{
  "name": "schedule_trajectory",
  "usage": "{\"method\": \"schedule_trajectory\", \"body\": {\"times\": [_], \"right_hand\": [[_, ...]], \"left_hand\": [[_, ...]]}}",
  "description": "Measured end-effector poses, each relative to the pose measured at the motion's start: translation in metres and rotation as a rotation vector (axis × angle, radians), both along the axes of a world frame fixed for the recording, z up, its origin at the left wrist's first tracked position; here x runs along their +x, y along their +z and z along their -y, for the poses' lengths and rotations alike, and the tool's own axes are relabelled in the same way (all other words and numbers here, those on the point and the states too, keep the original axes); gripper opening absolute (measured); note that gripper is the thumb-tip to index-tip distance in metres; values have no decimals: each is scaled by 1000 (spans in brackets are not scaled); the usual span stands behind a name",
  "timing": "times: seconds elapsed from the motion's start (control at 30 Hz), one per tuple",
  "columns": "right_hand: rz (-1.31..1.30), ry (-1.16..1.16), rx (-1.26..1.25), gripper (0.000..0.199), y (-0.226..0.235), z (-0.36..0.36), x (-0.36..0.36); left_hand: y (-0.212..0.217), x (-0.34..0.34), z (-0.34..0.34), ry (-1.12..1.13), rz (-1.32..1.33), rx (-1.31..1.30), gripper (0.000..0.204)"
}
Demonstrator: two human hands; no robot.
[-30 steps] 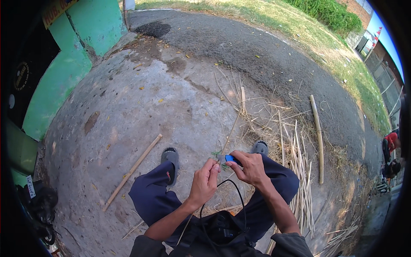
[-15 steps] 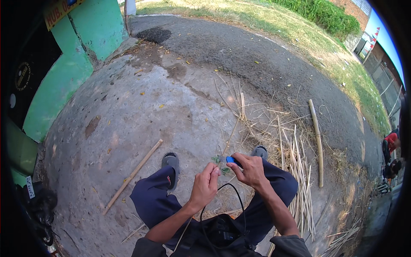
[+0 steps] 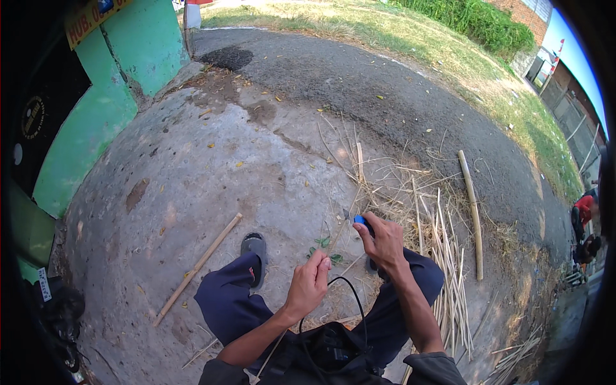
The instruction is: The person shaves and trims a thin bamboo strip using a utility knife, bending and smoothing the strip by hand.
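Observation:
My left hand [image 3: 307, 282] is closed, with thumb and fingers pinching a thin bamboo strip [image 3: 337, 236]. The strip runs away from me past the fingertips, and its tail trails back under my forearm. In my right hand [image 3: 382, 240] is a blue-handled knife [image 3: 361, 222], its short dark blade pointing left beside the strip. Whether the blade touches the strip I cannot tell. Green leaves [image 3: 321, 244] lie on the ground just beyond my left fingertips.
Several pale bamboo strips [image 3: 449, 269] lie in a heap by my right knee, with dry shavings [image 3: 401, 205] beyond. A bamboo pole [image 3: 471, 215] lies further right, another bamboo stick [image 3: 199, 269] at left. A black cable [image 3: 351, 289] loops over my lap. People [image 3: 585, 224] sit far right.
My right hand and the knife have moved away from me and slightly right along the strip, apart from my left hand. My left hand has hardly moved and still pinches the strip.

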State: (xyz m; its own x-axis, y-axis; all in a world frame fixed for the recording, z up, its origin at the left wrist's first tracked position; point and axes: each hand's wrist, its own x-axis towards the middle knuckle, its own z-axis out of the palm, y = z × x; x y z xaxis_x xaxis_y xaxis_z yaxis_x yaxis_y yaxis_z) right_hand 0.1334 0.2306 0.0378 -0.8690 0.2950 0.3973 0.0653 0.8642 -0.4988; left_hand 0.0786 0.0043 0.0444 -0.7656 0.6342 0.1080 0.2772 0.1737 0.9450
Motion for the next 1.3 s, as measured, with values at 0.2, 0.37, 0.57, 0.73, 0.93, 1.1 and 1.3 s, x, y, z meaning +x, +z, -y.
{"method": "schedule_trajectory", "body": {"times": [0.2, 0.37, 0.57, 0.73, 0.93, 1.1, 1.3], "right_hand": [[-6, -86, -14, 34, 3, -7, -3], [-35, -161, 22, 35, 11, -26, -7], [52, -367, 25, 40, 10, -50, -4], [114, -485, -258, 63, -14, -89, 13], [450, -378, -382, 71, -34, -102, 29], [-85, -521, -473, 49, 12, -79, 17], [-327, -194, -495, 34, 33, -53, 30]], "left_hand": [[3, 3, 4, -21, 40, -58, 15], [-1, 10, 6, -30, -8, 49, 16], [-3, 18, 18, -54, -30, 65, 14], [-4, 15, 27, -165, -7, -74, 17], [8, -11, 27, -137, -8, -69, 20], [39, -20, 27, -196, -87, -203, 21], [76, -39, 16, -250, -403, -486, 17]]}}
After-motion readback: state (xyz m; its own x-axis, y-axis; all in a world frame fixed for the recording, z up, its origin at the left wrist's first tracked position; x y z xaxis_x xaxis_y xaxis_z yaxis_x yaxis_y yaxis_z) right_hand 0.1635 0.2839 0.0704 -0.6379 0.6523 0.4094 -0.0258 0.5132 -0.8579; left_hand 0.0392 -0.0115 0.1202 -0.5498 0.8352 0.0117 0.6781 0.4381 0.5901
